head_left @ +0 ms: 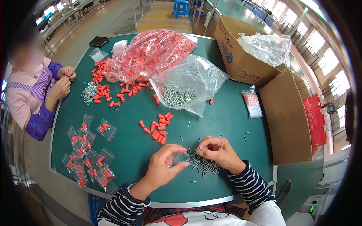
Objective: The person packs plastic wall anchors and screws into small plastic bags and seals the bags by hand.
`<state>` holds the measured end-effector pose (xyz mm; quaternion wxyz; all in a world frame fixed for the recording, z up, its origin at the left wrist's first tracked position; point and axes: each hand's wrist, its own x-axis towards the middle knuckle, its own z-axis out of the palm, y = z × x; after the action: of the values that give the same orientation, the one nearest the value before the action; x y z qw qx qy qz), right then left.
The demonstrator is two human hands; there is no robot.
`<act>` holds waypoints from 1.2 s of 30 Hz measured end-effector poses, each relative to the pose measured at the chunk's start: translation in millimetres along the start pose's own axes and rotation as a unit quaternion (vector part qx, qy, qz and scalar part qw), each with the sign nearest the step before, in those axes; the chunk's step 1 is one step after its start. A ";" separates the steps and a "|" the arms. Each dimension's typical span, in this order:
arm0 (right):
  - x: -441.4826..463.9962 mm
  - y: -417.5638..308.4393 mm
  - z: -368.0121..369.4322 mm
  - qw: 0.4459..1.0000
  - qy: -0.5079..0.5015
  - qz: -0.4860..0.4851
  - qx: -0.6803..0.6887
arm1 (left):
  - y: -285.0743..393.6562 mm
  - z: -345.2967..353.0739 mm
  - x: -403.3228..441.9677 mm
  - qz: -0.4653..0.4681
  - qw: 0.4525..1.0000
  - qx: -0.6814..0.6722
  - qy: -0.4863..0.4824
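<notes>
My left hand (159,162) is closed on a small clear plastic bag (181,158), its mouth held between thumb and fingers. Just right of it, my right hand (221,151) pinches screws at the fingertips; how many, I cannot tell. Beneath both hands lies a loose pile of grey screws (206,166). Beyond my left hand is a small group of red plastic caps (161,126). To the left, several small zip bags (89,162) lie overlapping, with red caps and screws inside.
A large bag of red caps (151,52) and a clear bag of screws (181,90) occupy the far side. Cardboard boxes (241,62) line the right, near a packet of small bags (252,102). At left sits a co-worker (36,90), hands together over the table edge.
</notes>
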<state>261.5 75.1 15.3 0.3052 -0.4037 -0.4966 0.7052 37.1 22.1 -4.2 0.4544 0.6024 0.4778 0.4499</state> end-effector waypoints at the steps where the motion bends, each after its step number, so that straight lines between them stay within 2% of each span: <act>1: 0.2 -0.2 1.3 1.000 -0.002 0.006 0.023 | 0.0 0.1 0.0 0.001 1.000 0.001 0.000; 8: 3.3 -3.1 15.1 0.994 -0.029 -0.001 0.108 | -0.4 1.2 0.0 0.001 1.000 -0.013 0.015; 11: 4.8 -8.1 23.6 0.995 -0.031 -0.031 0.091 | -1.2 2.0 0.3 0.013 0.999 -0.015 0.026; 13: 3.8 -14.2 28.6 0.994 -0.043 -0.082 -0.054 | -0.9 2.1 1.0 0.026 0.999 -0.016 0.035; 15: 2.2 -28.9 34.9 0.965 -0.047 -0.139 -0.219 | -0.6 0.3 -0.1 0.014 0.999 -0.017 0.043; 18: 9.4 -31.9 31.0 0.959 0.016 -0.169 -0.229 | -1.7 -0.9 0.2 0.012 0.999 -0.012 0.042; 19: 16.6 -35.5 29.3 0.938 0.032 -0.183 -0.293 | -1.8 -0.8 0.4 0.014 0.999 -0.009 0.039; 22: 63.6 -21.7 25.9 0.825 0.053 -0.368 -0.427 | 2.8 1.6 0.3 0.010 1.000 -0.011 0.017; 25: 103.9 -12.3 28.7 0.780 0.023 -0.397 -0.483 | 4.2 0.1 1.0 0.015 1.000 0.006 -0.005; 28: 121.7 -11.8 29.7 0.744 -0.014 -0.360 -0.563 | 0.1 -1.6 1.4 0.012 1.000 -0.005 0.009; 31: 118.0 -19.6 34.4 0.740 -0.041 -0.235 -0.629 | -2.8 -2.8 3.2 0.019 0.999 -0.001 0.031; 36: 106.8 -20.2 29.3 0.756 -0.043 -0.235 -0.609 | -3.4 -2.6 3.9 0.007 0.999 0.012 0.053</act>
<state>184.5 157.1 11.3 0.1294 -0.3439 -0.9132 0.1763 34.5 26.7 -6.6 0.4179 0.5865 0.5025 0.4783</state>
